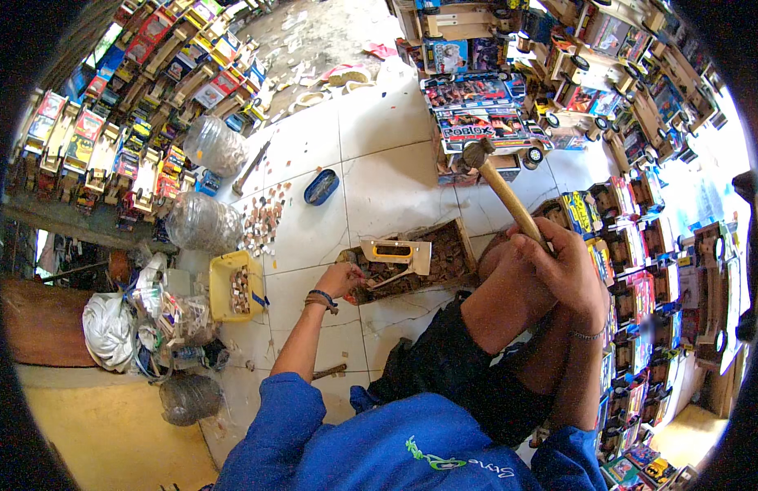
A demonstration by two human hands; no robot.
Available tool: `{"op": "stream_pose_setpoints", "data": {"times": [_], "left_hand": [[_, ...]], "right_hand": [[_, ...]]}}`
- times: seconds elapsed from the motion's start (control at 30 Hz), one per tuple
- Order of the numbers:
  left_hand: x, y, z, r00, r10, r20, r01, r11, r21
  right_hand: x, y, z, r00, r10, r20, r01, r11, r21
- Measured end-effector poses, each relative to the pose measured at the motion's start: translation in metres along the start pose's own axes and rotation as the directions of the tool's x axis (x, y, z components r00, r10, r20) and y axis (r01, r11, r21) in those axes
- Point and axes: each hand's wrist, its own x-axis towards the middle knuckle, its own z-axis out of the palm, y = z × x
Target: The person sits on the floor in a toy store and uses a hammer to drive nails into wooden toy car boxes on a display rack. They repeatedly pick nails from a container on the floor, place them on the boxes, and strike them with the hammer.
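Observation:
My right hand (pixel 563 266) grips the wooden handle of a hammer (pixel 503 190), whose metal head is raised up and away from me. My left hand (pixel 340 281) reaches forward to a small unpainted wooden toy part (pixel 399 252) and pinches something small at its near end. That part rests on a shallow wooden box (pixel 453 250) lying on the white tiled floor. My bent knee in dark shorts sits between my two arms.
Rows of painted wooden toy trucks (pixel 125 123) line the left, top and right (pixel 641 270). A yellow tray (pixel 232 286) of small wooden pieces, clear plastic jugs (pixel 200 221), a blue lid (pixel 321 186), loose wooden blocks (pixel 260 221) and plastic bags (pixel 117 327) lie at my left.

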Motion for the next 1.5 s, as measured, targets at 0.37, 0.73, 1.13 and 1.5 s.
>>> {"op": "stream_pose_setpoints", "data": {"times": [0.37, 0.73, 1.13, 1.5], "left_hand": [[-0.022, 0.097, -0.066, 0.992, 0.089, 0.085, -0.006, 0.723, -0.691], [0.193, 0.172, 0.103, 0.953, 0.251, 0.166, -0.29, 0.914, 0.282], [0.243, 0.119, 0.207, 0.974, -0.191, 0.124, 0.145, 0.941, 0.306], [0.24, 0.145, 0.171, 0.991, -0.036, 0.128, -0.026, 0.891, 0.454]], "right_hand": [[-0.006, 0.005, -0.007, 1.0, -0.017, -0.019, 0.016, 0.999, -0.049], [-0.011, 0.02, -0.005, 0.995, -0.055, -0.085, 0.054, 0.998, -0.013], [-0.017, 0.028, -0.018, 0.996, -0.068, -0.056, 0.065, 0.996, -0.056], [-0.02, 0.028, -0.019, 0.992, -0.081, -0.092, 0.074, 0.994, -0.079]]}}
